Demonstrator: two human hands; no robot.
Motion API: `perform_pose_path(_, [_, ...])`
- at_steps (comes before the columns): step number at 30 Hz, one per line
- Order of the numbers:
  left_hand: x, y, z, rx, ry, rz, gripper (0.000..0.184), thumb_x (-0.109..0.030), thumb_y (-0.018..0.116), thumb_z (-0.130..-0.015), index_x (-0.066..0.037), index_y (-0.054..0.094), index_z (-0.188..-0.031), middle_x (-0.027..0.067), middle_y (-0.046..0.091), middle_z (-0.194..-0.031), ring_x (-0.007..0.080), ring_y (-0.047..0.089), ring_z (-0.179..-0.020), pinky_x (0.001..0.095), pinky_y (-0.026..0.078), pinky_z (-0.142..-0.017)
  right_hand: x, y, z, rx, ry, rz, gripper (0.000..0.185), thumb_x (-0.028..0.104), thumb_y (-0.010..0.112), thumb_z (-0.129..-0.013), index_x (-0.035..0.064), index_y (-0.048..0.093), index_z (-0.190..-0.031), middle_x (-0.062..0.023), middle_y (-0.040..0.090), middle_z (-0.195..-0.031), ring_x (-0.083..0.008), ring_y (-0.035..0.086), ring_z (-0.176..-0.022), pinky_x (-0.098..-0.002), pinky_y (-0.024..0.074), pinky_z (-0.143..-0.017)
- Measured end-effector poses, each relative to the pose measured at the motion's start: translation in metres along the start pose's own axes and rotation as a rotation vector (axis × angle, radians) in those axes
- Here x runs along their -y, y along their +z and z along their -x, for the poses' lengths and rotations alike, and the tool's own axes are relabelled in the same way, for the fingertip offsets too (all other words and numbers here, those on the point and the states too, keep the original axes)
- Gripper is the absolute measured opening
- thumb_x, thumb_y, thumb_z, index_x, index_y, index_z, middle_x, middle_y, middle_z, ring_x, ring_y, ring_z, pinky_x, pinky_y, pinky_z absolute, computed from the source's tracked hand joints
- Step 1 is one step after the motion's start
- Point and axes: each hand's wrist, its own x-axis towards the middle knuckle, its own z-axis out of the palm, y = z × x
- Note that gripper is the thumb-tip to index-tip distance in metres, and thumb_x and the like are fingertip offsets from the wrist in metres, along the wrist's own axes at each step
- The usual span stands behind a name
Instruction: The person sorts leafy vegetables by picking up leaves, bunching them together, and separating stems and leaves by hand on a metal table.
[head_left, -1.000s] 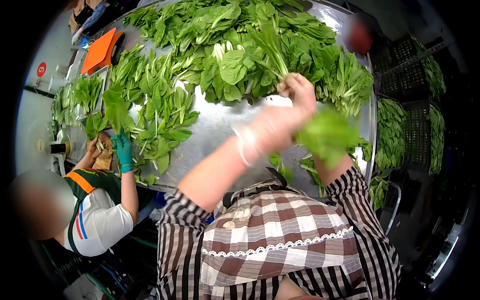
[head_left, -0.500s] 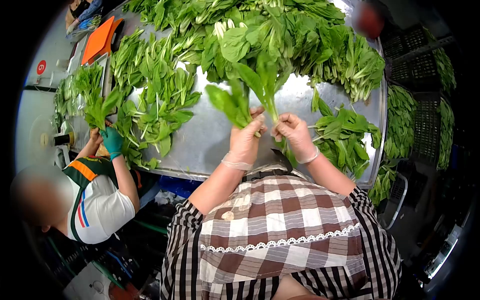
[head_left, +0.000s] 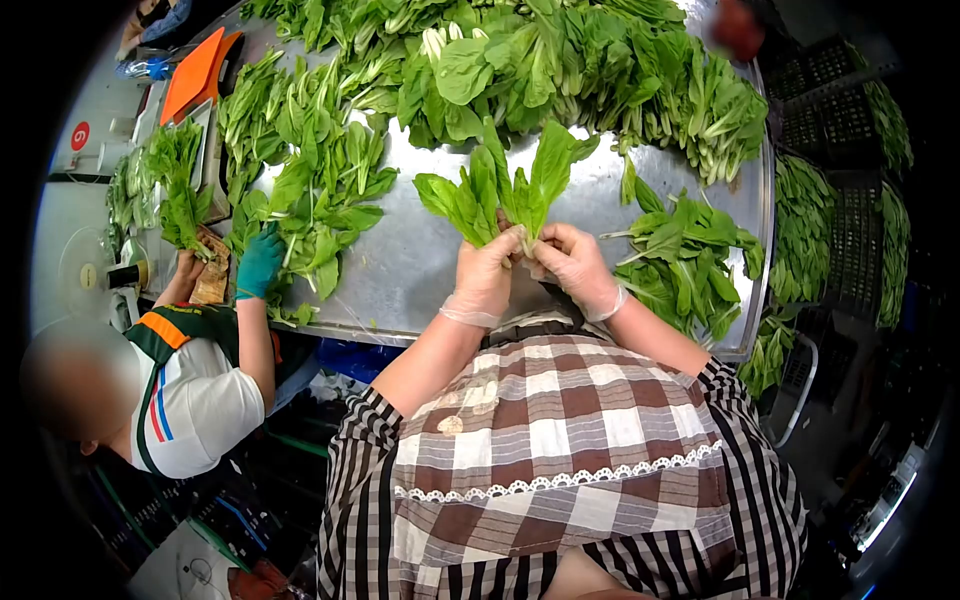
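My left hand (head_left: 484, 278), in a clear thin glove, is closed around the stem ends of a small bunch of leafy greens (head_left: 458, 206), leaves pointing up and away. Close beside it, my gloved right hand (head_left: 580, 270) pinches the base of another stalk of leafy greens (head_left: 540, 187). The two hands nearly touch, and the stem ends are partly hidden by the fingers. Both are above the near edge of the metal table (head_left: 400, 262). To the right of my right hand lies a loose pile of the same greens (head_left: 690, 262).
A large heap of greens (head_left: 600, 75) covers the table's far side, and another pile (head_left: 320, 190) lies left. A co-worker's green-gloved hand (head_left: 261, 262) reaches into that pile. An orange board (head_left: 194, 76) stands back left. Crates (head_left: 853, 235) of greens stand right.
My hands have come closer together, and the right-hand stalk now stands next to the left bunch. The co-worker's gloved hand has moved right, off their bunch and onto the pile.
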Motion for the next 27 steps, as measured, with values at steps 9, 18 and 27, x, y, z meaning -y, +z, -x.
perform_pose_path(9, [-0.009, 0.012, 0.008, 0.026, -0.046, -0.061, 0.029, 0.000, 0.066, -0.083, -0.006, 0.059, -0.111, 0.0000, 0.062, -0.094, 0.0112, 0.057, -0.079, 0.0261, 0.045, -0.068, 0.002, 0.000, -0.001, -0.014, -0.027, 0.093, 0.020, 0.013, 0.067, -0.090, -0.0031, 0.061, -0.098, -0.0078, 0.067, -0.083, -0.0110, 0.062, -0.069, -0.0232, 0.0508, -0.061])
perform_pose_path(18, [0.000, -0.009, -0.001, 0.088, -0.147, -0.107, 0.027, -0.006, 0.067, -0.085, -0.008, 0.058, -0.110, 0.0006, 0.062, -0.095, 0.0125, 0.057, -0.086, 0.0295, 0.047, -0.077, -0.002, -0.001, 0.004, -0.091, 0.018, -0.121, 0.016, 0.012, 0.067, -0.089, -0.0013, 0.060, -0.095, -0.0086, 0.067, -0.082, -0.0117, 0.063, -0.066, -0.0223, 0.0508, -0.060])
perform_pose_path(27, [-0.010, -0.019, -0.003, 0.108, -0.122, 0.151, 0.042, -0.008, 0.066, -0.087, -0.008, 0.050, -0.125, 0.0026, 0.060, -0.105, 0.0124, 0.056, -0.085, 0.0359, 0.048, -0.082, -0.002, -0.027, -0.002, -0.016, 0.398, -0.028, 0.031, 0.029, 0.064, -0.093, -0.0015, 0.062, -0.098, -0.0101, 0.067, -0.074, -0.0129, 0.064, -0.062, -0.0255, 0.0496, -0.056])
